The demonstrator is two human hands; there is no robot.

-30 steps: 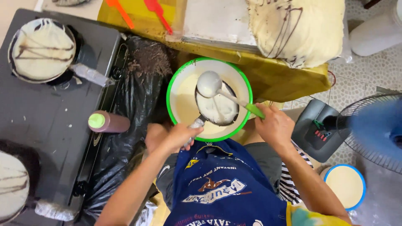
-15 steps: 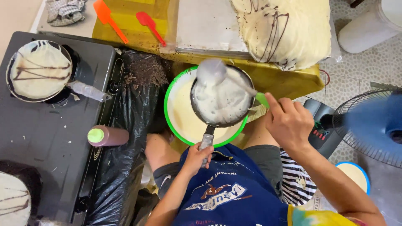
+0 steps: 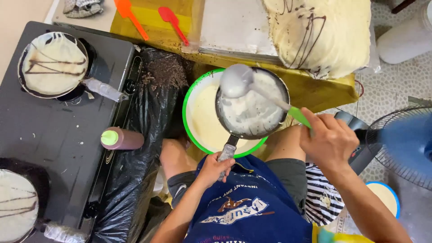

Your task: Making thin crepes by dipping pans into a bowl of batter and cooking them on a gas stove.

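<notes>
My left hand (image 3: 215, 168) grips the wrapped handle of a small black frying pan (image 3: 252, 105), held level above a green-rimmed bowl of pale batter (image 3: 202, 121). The pan's inside is coated with white batter. My right hand (image 3: 328, 139) holds the green handle of a ladle (image 3: 236, 81), whose round cup hangs over the pan's far left edge. Both hands are above my lap and a blue apron.
A black stove (image 3: 54, 135) at left carries two pans with crepes streaked in chocolate (image 3: 53, 64) (image 3: 15, 204) and a brown squeeze bottle with a green cap (image 3: 121, 138). A stack of crepes (image 3: 324, 31), two orange-red spatulas (image 3: 173, 20) and a fan (image 3: 402, 144) lie around.
The pan has come up out of the bowl and now sits level above it. The ladle has lifted over the pan, and batter has spread across the pan's inside.
</notes>
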